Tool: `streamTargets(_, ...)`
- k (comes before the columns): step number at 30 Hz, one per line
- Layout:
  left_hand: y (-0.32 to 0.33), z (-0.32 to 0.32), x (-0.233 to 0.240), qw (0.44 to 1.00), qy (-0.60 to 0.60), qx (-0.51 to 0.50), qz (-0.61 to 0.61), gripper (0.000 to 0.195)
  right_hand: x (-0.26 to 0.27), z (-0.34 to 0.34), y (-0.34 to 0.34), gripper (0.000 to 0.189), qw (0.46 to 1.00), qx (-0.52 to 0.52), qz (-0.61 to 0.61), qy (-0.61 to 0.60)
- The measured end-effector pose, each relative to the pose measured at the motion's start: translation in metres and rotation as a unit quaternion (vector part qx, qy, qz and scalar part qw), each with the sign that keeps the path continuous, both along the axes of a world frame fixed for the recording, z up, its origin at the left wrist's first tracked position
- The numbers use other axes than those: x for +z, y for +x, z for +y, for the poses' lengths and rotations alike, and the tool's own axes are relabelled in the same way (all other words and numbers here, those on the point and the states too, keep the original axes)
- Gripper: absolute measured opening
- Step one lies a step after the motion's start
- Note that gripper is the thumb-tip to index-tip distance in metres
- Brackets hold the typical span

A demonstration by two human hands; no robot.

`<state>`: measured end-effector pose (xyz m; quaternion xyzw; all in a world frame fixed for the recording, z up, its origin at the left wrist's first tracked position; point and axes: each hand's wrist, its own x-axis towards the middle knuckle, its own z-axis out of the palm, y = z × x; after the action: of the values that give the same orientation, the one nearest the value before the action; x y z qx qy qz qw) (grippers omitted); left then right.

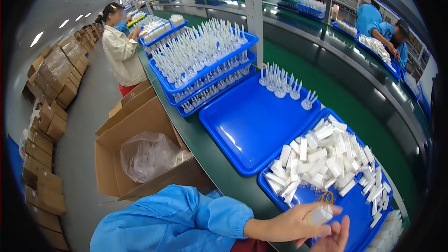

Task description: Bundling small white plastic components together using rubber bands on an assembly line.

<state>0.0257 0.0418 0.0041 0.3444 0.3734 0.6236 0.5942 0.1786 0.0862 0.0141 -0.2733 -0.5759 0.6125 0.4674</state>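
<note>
My left hand (297, 222), in a blue sleeve, holds a small bundle of white pieces (320, 215) with a yellow rubber band around it. Just beside it, my right hand (337, 236) shows at the lower edge, fingers apart and slightly blurred; part of it is hidden. Both are over a blue plastic tray (297, 196) heaped with small white pieces in clear wrapping (325, 157). Loose yellow rubber bands (325, 196) lie in this tray near the bundle.
Another blue tray (241, 126) holds clear suction-cup-like parts (280, 87) along its far edge. Stacked blue trays (206, 73) hold many more. An open cardboard box (115, 161) with a plastic bag stands left. A person in a cream jacket (120, 49) works farther along the bench.
</note>
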Motion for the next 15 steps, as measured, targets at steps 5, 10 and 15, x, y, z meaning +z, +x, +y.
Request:
streamTargets(5, -0.025, -0.002, 0.011, 0.763, 0.199, 0.139, 0.599, 0.09, -0.024, 0.018, 0.006, 0.082, 0.984, 0.032, -0.109, 0.136)
streamTargets(10, -0.023, 0.001, 0.013, 0.811, 0.108, -0.063, 0.571, 0.096, 0.018, 0.006, -0.006, 0.039, 0.923, 0.021, -0.295, 0.246)
streamTargets(15, -0.027, 0.003, 0.006, 0.896, 0.048, -0.116, 0.425, 0.102, 0.023, 0.004, 0.001, 0.053, 0.921, 0.094, -0.269, 0.265)
